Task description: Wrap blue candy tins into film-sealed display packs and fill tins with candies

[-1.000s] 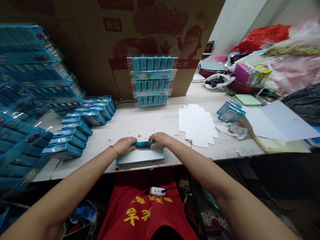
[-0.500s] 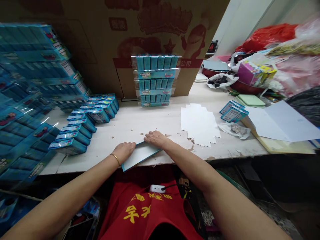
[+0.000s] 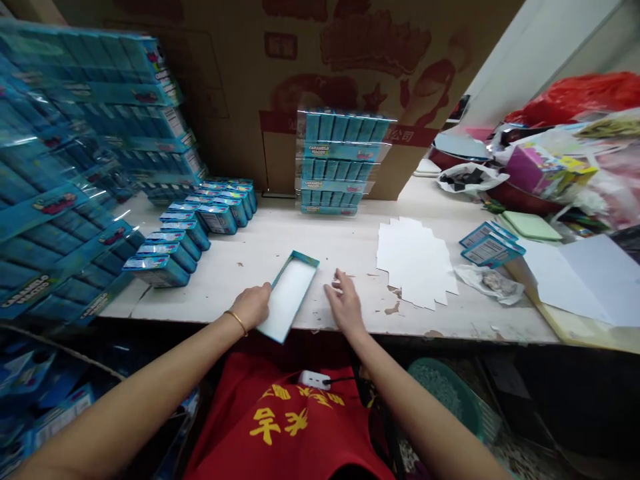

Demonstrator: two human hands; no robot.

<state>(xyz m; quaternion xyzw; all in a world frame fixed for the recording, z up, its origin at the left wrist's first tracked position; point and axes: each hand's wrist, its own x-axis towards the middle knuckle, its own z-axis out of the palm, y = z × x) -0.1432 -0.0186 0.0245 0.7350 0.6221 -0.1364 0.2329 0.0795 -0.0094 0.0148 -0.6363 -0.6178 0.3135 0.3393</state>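
Note:
At the table's front edge lies a shallow cardboard tray (image 3: 291,293), white inside with low blue walls. My left hand (image 3: 251,308) is closed on its left wall, fingers curled over the rim. A gold bangle circles that wrist. To the right of the tray, and apart from it, my right hand (image 3: 345,300) is open above the tabletop, thumb and fingers spread with nothing between them. Farther right lies a stack of flat white card blanks (image 3: 415,261) with notched edges.
Rows of small blue boxes (image 3: 173,250) stand at the left, beside tall stacks of wrapped packs (image 3: 45,207). A three-layer stack of packs (image 3: 340,163) stands before a large carton (image 3: 225,87). Blue packets (image 3: 493,245), papers and bags crowd the right. A green basket (image 3: 445,393) is below.
My right hand has let go of the tray and moved right, opening. The tray has turned so its long side points away from me, still in my left hand. The view has shifted left.

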